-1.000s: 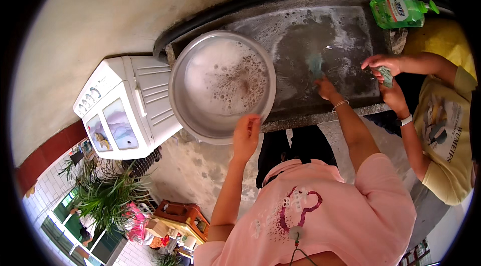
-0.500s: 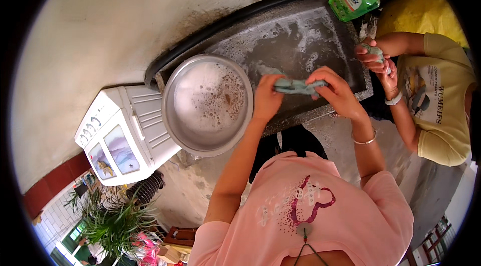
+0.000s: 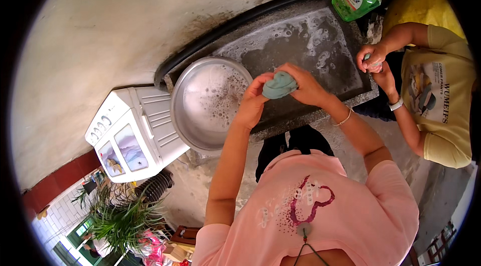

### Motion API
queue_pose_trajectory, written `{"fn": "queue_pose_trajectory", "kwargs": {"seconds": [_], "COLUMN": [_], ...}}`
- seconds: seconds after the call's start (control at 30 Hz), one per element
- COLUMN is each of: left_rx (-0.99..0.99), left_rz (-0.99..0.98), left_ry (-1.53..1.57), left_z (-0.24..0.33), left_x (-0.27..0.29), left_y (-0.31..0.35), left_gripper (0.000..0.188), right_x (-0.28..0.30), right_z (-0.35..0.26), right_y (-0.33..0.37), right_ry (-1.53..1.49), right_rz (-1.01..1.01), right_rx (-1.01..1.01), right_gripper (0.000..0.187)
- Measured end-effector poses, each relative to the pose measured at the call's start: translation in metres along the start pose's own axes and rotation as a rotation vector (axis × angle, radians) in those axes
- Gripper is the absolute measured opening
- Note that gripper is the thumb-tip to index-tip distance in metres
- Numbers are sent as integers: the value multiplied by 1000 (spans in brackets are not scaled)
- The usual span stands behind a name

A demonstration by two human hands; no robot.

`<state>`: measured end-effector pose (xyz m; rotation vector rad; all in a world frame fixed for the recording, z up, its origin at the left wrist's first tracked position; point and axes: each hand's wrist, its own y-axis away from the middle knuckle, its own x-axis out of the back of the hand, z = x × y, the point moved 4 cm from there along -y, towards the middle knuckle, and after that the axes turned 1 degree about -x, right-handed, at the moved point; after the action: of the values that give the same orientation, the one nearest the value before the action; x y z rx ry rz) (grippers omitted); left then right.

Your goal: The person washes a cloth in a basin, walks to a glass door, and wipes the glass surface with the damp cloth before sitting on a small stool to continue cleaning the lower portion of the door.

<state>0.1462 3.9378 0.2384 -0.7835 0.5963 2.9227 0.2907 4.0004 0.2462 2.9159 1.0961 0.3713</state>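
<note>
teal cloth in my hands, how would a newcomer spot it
Find the dark sink with the metal basin at its left end. Right of the basin, the bunched teal cloth sits between your left hand and right hand, unlike the piece mostly hidden in the co-worker's hands.

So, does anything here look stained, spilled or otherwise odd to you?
Yes: the wall has a dark, blotchy patch just above the black hose, odd against the paler surface around it; damp or dirt, I can't tell. The blue-green cloth bunched between the left hand and right hand looks ordinary.
</note>
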Motion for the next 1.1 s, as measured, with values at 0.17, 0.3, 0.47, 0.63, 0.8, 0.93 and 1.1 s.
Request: {"fn": "queue_pose_trajectory", "kwargs": {"seconds": [0.17, 0.3, 0.47, 0.63, 0.8, 0.93, 1.1], "left_rx": [223, 448, 374, 507, -544, -161, -294], "left_rz": [-31, -581, -600, -449, -373, -191, -145], "left_ry": [316, 566, 689, -118, -1160, -1834, -2050], "left_z": [0, 7, 20, 42, 61, 62, 42], "left_x": [-15, -37, -38, -39, -48, -43, -33], "left_y": [3, 11, 17, 16, 12, 2, -5], "left_gripper": [36, 68, 52, 39, 34, 30, 29], "right_x": [9, 7, 10, 18, 5, 4, 0], "right_z": [-60, -70, -81, -80, -70, -38, -11], "right_y": [-12, -20, -23, -24, -28, -35, -32], "right_ry": [582, 732, 961, 1064, 1173, 922, 414], "right_rz": [155, 49, 36, 48, -103, -284, -675], "right_rx": [700, 918, 1161, 1168, 853, 386, -313], "right_gripper": [35, 29, 13, 16, 17, 15, 34]}}
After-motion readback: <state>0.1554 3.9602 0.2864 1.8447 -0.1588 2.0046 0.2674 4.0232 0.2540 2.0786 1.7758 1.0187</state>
